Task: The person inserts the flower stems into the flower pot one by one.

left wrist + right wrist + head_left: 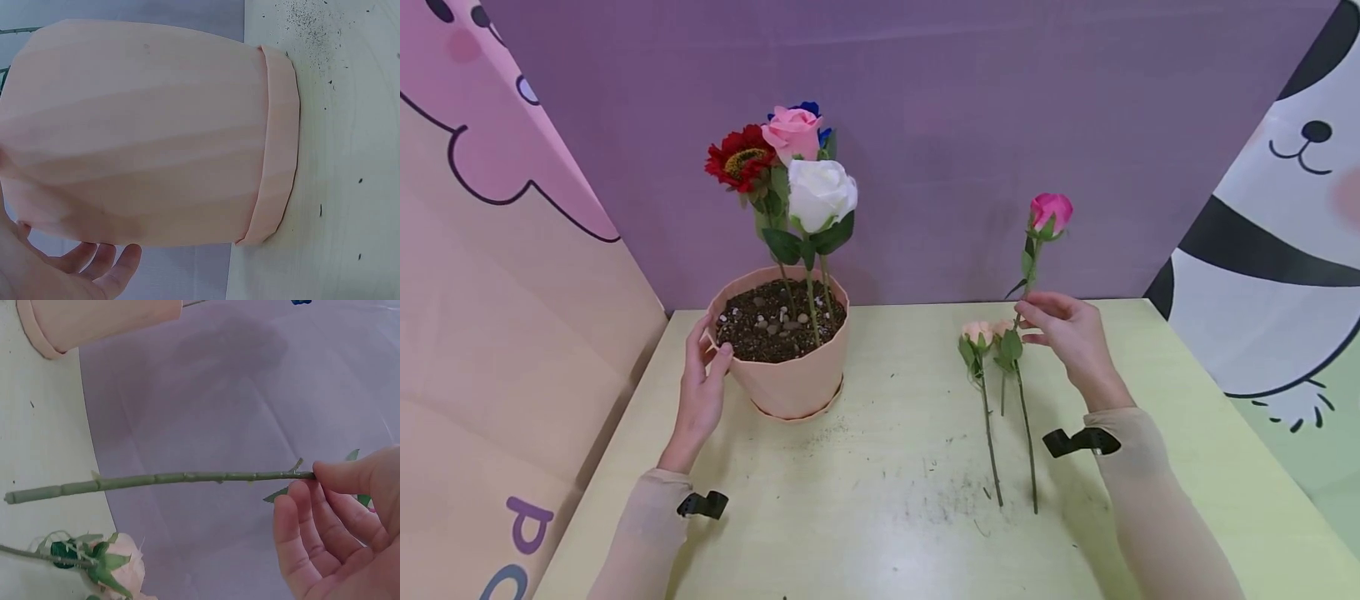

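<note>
My left hand (700, 396) holds the side of a pink flowerpot (790, 379), its fingers (122, 269) against the outer wall and its thumb at the rim. Dark soil (752, 308) with small pebbles fills the pot. In it stand a white rose (822, 196), a pink rose (793, 133), a red flower (740, 158) and a partly hidden blue flower (824, 136). On the right, my right hand (1071, 333) pinches the green stem (187, 477) of an upright magenta rose (1051, 213), between thumb and fingers. Its lower stem extends below the hand.
Two peach roses (977, 334) lie on the pale table (880, 433) beside the right hand, their stems toward the front. Soil crumbs (951, 500) are scattered over the middle. A purple backdrop (940, 167) rises behind the table, with printed panels at both sides.
</note>
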